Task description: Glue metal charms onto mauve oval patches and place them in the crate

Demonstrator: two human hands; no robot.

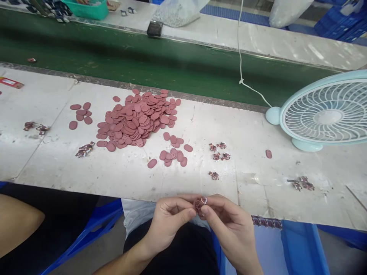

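Just past the table's near edge, my left hand (pixel 174 217) and my right hand (pixel 226 221) meet, thumbs and fingers pinched on a small brown figurine (pixel 200 204) with white and orange marks. Fingertips cover much of it, and I cannot tell whether an oval piece is joined to it. Beyond my hands stands a similar toy horse figurine (pixel 214 175), with a small group of figurines (pixel 219 152) behind it. Left of these lie loose reddish-brown oval discs (pixel 173 156), some with small holes, and a large heap of discs (pixel 137 120).
A light-blue fan (pixel 327 114) stands at the right, its white cord (pixel 241 57) crossing the green channel (pixel 183 70). More figurines lie at right (pixel 305 184) and left (pixel 85 149). A blue bin (pixel 305 244) holding figurines sits below the table's edge. Another person's knee (pixel 20 225) is at left.
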